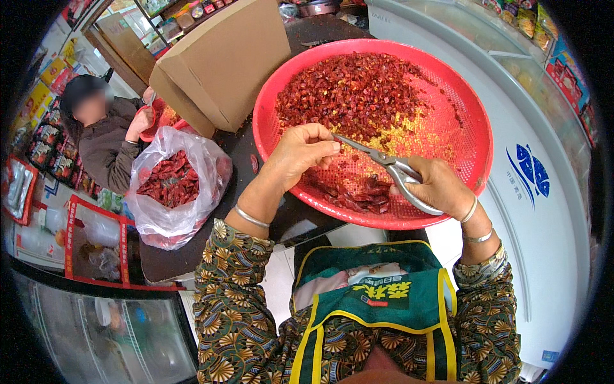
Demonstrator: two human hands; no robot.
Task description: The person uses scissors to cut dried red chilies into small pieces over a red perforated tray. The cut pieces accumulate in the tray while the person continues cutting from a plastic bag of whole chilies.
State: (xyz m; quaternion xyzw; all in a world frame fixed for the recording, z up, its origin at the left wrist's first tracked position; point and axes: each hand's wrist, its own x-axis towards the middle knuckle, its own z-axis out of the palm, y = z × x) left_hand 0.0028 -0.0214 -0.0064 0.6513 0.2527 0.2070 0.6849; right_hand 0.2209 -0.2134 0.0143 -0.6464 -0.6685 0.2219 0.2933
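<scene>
Metal scissors (383, 158) are gripped by my right hand (439, 185), their blades pointing left over a round red plastic basket (479, 139). At the blade tips, my left hand (307, 151) has its thumb and fingers pinched together; whether a chilli piece is between them is too small to tell. Cut dried red chilli pieces (345, 91) cover the basket's far part, with yellow seeds (407, 127) scattered beside them. Whole dried chillies (367, 194) lie along the basket's near side, under and beside the scissors.
A clear plastic bag (211, 177) of dried chillies stands open on the dark table (168, 264), left of the basket. Behind it is a cardboard box (230, 62). Another person (105, 139) sits at the far left with a red container. A chest freezer (523, 230) borders the right side.
</scene>
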